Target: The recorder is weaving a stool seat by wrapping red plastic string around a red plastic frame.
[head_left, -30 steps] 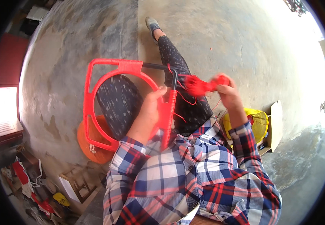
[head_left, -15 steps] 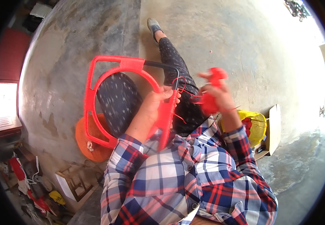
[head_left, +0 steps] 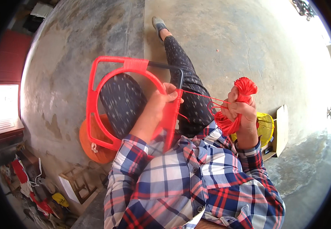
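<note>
A squarish frame (head_left: pixel 91 98) with a ring inside it rests over my lap, wrapped mostly in red cord. Bare black tubing (head_left: pixel 180 79) shows at its upper right corner. My left hand (head_left: pixel 164 100) grips the frame's right side, thumb on top, where the wrapping stops. Out to the right, my right hand (head_left: pixel 242 110) is closed round a bundle of red cord (head_left: pixel 245 86), which bulges out above and below the fist. One strand (head_left: pixel 203 94) runs taut from the frame's right bar to that hand. A loose cord end hangs below the left hand.
A yellow bag (head_left: pixel 265 128) stands in a cardboard box (head_left: pixel 281 131) by my right elbow. Something round and orange (head_left: pixel 93 149) lies under the frame's left side. A wooden stool (head_left: pixel 79 185) and piled odds and ends (head_left: pixel 32 187) are at the lower left.
My right hand has moved right and slightly down with the cord bundle, drawing the slack strand straight. The frame and my left hand have stayed nearly in place.
</note>
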Action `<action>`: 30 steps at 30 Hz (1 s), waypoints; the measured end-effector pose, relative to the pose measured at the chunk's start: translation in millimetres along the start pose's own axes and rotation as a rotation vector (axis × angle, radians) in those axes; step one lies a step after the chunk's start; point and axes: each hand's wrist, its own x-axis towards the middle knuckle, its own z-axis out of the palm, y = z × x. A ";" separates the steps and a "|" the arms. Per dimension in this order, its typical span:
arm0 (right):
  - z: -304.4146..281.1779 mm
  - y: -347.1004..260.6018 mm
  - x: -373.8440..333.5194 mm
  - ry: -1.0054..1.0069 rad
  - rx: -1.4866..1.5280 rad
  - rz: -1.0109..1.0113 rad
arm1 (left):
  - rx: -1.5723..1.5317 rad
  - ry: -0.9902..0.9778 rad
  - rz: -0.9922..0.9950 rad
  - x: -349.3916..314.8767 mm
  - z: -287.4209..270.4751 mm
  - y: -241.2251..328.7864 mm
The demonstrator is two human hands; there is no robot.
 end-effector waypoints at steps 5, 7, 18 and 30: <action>-27.2 -11.5 13.6 0.148 0.070 0.033 | 0.014 0.033 -0.007 -7.2 11.1 4.8; -34.1 -13.7 11.5 0.098 -0.017 0.100 | 0.004 0.041 -0.022 -8.8 10.9 3.3; -39.4 33.1 26.3 0.060 -0.958 0.017 | -0.073 0.103 -0.143 -7.5 13.8 8.6; -54.1 17.4 28.2 -0.073 -0.904 0.059 | -0.223 0.123 -0.028 -7.7 6.0 -13.6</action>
